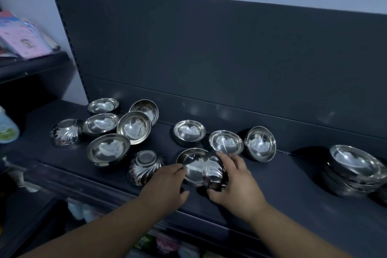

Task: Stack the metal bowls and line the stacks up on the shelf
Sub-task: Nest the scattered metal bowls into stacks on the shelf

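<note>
Shelving fills the view: a dark back panel [209, 48] spans the upper half, and below it the dark shelf [293, 199] runs from nine o'clock down toward four o'clock.

At three o'clock, against the right edge, stands a stack of metal bowls [354, 166], mouths up, nested one in another.

At nine o'clock a loose group of five open bowls [107, 148] lies close together, some touching and two tipped toward the camera. An upturned bowl [67, 132] sits at the group's left edge, its fluted wall showing. A second upturned bowl [145, 166] rests near the shelf's front lip, just left of the hands.

Right of the view's centre, three single bowls sit in a row beside the panel's foot: a flat-standing one [189, 132], another [226, 141], and a tilted bowl [260, 143] with its mouth facing the camera.

Two bare forearms come up from six o'clock. The right hand [236, 182] grips a fluted bowl [213, 172], fingers curled over its upper rim and thumb beneath, holding it on edge with its outer wall toward the camera. This bowl overlaps the right part of an upright bowl [191, 165] that sits on the shelf. The left hand [165, 184] lies flat and relaxed, thumb spread, its straight fingertips [180, 167] touching that upright bowl's left rim.

At ten o'clock, on a neighbouring shelf, lie pink packets [23, 40]. At nine o'clock, at the frame's edge, stands a pale bottle [7, 130].
</note>
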A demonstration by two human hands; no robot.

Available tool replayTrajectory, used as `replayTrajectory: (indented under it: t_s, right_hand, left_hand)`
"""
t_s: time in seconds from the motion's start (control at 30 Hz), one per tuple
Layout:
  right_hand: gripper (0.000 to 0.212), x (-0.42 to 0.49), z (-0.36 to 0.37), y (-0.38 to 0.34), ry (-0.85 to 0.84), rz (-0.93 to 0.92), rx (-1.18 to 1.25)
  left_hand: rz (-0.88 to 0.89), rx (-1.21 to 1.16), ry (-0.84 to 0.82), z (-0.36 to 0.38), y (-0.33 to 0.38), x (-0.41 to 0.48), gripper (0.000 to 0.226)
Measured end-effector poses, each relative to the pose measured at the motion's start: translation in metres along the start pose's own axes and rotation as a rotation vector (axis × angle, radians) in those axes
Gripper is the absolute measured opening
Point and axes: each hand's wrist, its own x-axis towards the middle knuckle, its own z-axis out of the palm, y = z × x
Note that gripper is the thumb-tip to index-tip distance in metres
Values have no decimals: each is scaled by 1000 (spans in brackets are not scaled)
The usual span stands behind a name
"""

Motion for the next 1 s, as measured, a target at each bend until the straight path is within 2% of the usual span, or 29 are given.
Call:
replayTrajectory:
  t_s: [0.27,0.37,0.43,0.5,0.57,0.63,0.7,0.8,0.87,0.93,1.0]
  right_hand:
    - [93,-7,-38,35,140,133,301]
    - [92,-6,-56,41,200,158,382]
    - [91,-3,-67,38,202,149,485]
    - [84,-1,-73,31,163,134,647]
    - [76,1,-73,24,110,120,793]
    - [73,6,-67,24,60,128,923]
    - [72,8,-60,25,1,146,1055]
    - [74,11,-58,28,-108,201,1176]
    - [77,16,-59,36,-143,234,1168]
    - [78,26,-57,51,-41,310,1087]
    - [59,38,-56,71,145,463,929]
  left_hand:
    - [61,-126,51,9,28,15,60]
    - [58,-214,200,6,41,22,45]
    - [-9,-392,262,-2,50,29,32]
    - [-147,-594,260,-14,61,37,32]
    - [-302,-877,153,-27,73,43,32]
    - [-377,-1271,-26,-36,80,46,29]
    - [-394,-1453,-155,-40,82,45,25]
    - [-424,-1475,-137,-37,78,45,26]
    - [-458,-1416,-76,-36,75,46,27]
    - [-488,-1356,14,-35,70,48,26]
    - [-513,-1266,106,-35,63,50,23]
